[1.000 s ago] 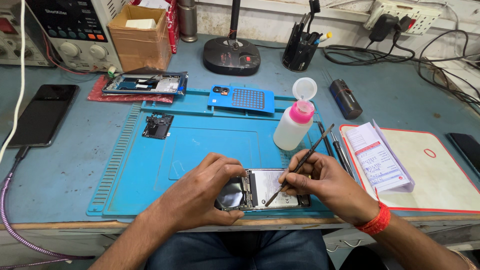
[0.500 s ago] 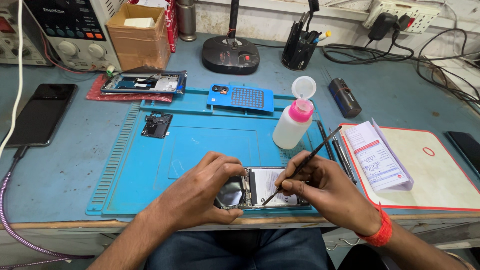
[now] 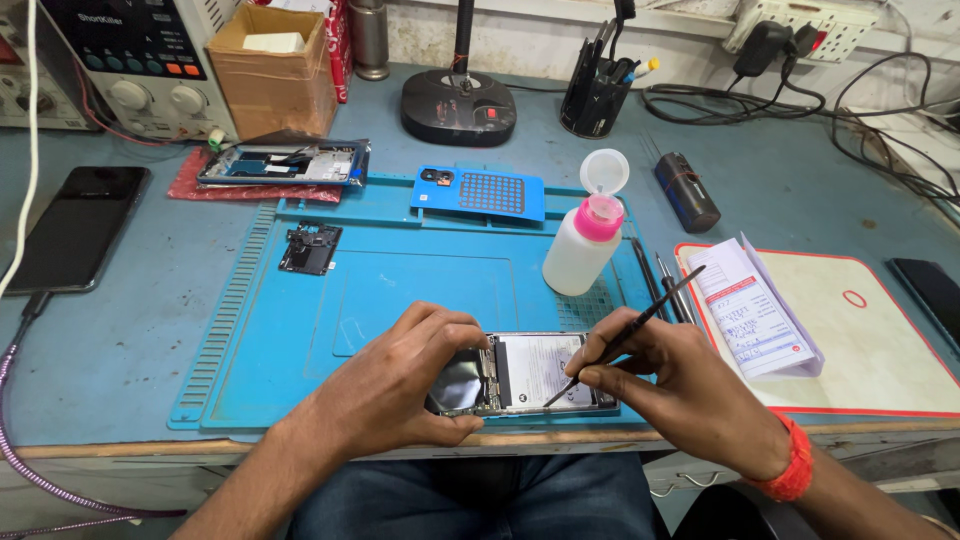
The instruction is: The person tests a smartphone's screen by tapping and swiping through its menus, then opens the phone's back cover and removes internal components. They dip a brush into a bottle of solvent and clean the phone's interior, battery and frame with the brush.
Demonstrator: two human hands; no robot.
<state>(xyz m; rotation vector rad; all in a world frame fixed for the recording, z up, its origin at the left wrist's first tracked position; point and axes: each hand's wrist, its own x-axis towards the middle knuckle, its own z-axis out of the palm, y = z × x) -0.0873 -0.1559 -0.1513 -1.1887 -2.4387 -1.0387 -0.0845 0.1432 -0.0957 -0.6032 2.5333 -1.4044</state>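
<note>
We log an opened phone (image 3: 530, 372), glossy and metal-framed, gripped by our left hand (image 3: 405, 385), right hand (image 3: 670, 385) pinching a thin black probe (image 3: 625, 335), on a ribbed blue mat (image 3: 300, 330) over the worn blue tabletop (image 3: 120, 340).

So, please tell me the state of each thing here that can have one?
opened phone: back cover off, flat on the blue mat
left hand: gripping the phone's left end
right hand: holding a thin black tool, tip on the phone
white bottle: upright, cap flipped open
second phone: opened, lying flat
dark phone: screen off
</note>
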